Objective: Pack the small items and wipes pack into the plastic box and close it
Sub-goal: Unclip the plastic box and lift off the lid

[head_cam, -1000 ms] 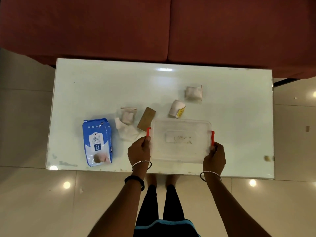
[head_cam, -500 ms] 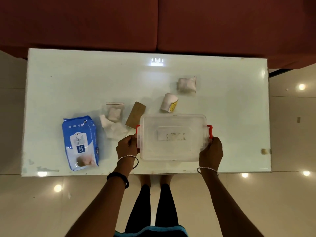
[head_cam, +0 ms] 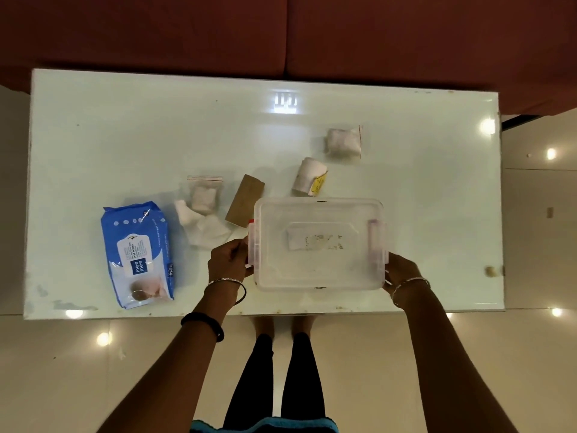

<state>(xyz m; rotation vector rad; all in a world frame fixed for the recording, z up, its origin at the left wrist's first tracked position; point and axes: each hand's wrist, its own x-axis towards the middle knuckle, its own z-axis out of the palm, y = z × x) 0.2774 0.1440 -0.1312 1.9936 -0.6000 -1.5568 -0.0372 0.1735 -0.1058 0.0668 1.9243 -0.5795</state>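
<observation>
While the clear plastic box (head_cam: 318, 243) sits near the front edge of the glossy white table (head_cam: 125, 132), lid on, a hand holds it at each short end. The left hand (head_cam: 229, 260) is curled against the box's left end, where a red latch (head_cam: 250, 225) shows above the fingers, and its fingers close on that end. The right hand (head_cam: 401, 270) grips the near right corner, its fingertips hidden behind the box wall; the latch on that side looks pale and blurred, so I cannot tell whether it is fastened. Each wrist carries a thin metal bangle, and the left forearm also wears a dark band (head_cam: 203, 325). To the left of the box, well apart from it, lies the blue wipes pack (head_cam: 137, 253), flat with its label up. Between the pack and the box are a crumpled white cloth piece (head_cam: 206, 229) and, just behind and touching it, a small zip bag (head_cam: 204, 193) with something pale inside. A brown cardboard piece (head_cam: 245, 200) lies tilted, its near end just beside the box's far left corner. Behind the box lies a white roll with a yellow label (head_cam: 309, 176) on its side, and farther back a second zip bag (head_cam: 343, 142). Beyond the table's far edge runs a dark red sofa (head_cam: 281, 32).
</observation>
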